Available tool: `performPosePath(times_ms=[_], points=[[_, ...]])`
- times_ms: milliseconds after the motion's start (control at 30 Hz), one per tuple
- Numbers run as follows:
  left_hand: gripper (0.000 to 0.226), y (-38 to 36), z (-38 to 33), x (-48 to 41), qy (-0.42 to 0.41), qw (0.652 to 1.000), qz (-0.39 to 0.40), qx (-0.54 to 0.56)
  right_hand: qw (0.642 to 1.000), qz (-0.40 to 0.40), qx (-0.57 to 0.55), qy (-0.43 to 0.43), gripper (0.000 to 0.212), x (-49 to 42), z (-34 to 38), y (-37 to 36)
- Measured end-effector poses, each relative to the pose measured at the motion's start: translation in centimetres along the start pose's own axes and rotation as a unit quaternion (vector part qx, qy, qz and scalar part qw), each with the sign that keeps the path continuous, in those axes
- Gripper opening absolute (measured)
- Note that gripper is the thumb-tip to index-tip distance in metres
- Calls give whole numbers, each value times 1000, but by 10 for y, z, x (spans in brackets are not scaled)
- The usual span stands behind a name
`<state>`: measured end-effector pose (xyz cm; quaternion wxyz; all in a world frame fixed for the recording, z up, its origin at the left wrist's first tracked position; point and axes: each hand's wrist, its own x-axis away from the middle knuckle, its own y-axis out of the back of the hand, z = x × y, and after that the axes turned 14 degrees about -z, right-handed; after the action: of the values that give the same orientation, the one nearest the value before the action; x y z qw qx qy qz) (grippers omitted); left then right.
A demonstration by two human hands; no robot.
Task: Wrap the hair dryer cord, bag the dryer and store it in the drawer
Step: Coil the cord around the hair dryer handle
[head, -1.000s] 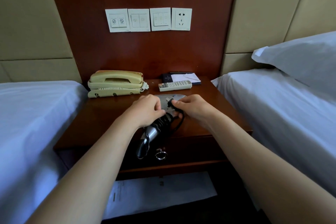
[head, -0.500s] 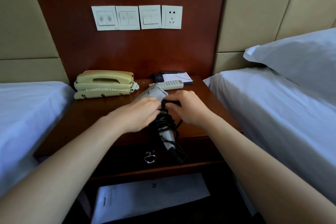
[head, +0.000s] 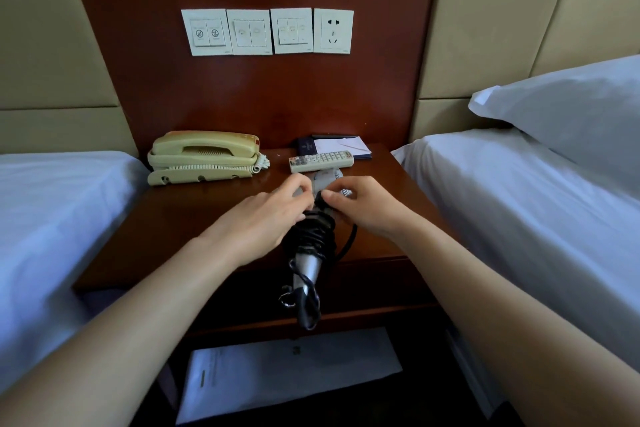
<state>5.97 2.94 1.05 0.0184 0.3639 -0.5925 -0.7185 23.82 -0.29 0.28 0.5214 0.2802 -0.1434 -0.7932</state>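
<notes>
I hold the silver-grey plastic hair dryer [head: 313, 265] over the dark red-brown wooden nightstand [head: 180, 218], its handle pointing toward me past the front edge. Compared with a second ago, the dryer has turned: its head now lies near the white remote control [head: 321, 161], and the black cord [head: 313, 236] sits in tight coils around the handle. My left hand [head: 258, 222] closes loosely on the dryer body beside the coils. My right hand [head: 363, 206] pinches the cord end between thumb and fingers, pressing it at the top of the coil. One loop trails off to the right. I judge the wrapping nearly complete; securing the end comes next. No bag is visible, and the drawer [head: 311, 291] appears closed.
</notes>
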Motion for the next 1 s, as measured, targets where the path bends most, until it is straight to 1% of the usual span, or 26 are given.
performPosePath(times_ms=[67, 133, 200, 267, 333, 400, 467, 567, 667, 733, 833, 933, 1000], points=[[14, -1, 1, 1, -19, 999, -8, -32, 997, 23, -28, -72, 15, 4, 5, -2], [17, -2, 4, 2, -24, 999, -15, -38, 984, 20, -111, -141, 13, 6, 10, 0], [18, -4, 6, 1, -9, 999, -16, -42, 974, -9, -158, -162, 16, 4, 11, 7], [19, -7, 6, -1, -8, 998, -18, -52, 984, -34, -125, -126, 17, 2, 10, 11], [21, -10, 2, -2, -28, 998, -23, -61, 996, -56, -34, -66, 13, -1, 7, 11], [21, -11, -2, -1, -54, 996, -32, -66, 994, -81, 73, -18, 19, -4, 4, 12], [19, -9, -2, 1, -67, 995, -50, -59, 988, -91, 127, 20, 21, -5, 3, 14], [16, -7, 0, 2, -85, 993, -75, -38, 976, -70, 185, 88, 18, 2, 10, 15], [15, -6, 1, 3, -92, 993, -63, -31, 949, -25, 268, 165, 23, 8, 14, 13], [14, -4, 3, 5, -101, 992, -67, -26, 950, 4, 257, 175, 23, 9, 14, 19], [11, -1, 8, 9, -123, 989, -79, -16, 959, 55, 219, 170, 17, 6, 8, 23], [15, 0, 9, 10, -107, 992, -62, -8, 966, 91, 176, 168, 15, 2, 0, 18], [14, 1, 9, 11, -86, 994, -64, 15, 972, 105, 134, 164, 15, -1, -1, 16]])
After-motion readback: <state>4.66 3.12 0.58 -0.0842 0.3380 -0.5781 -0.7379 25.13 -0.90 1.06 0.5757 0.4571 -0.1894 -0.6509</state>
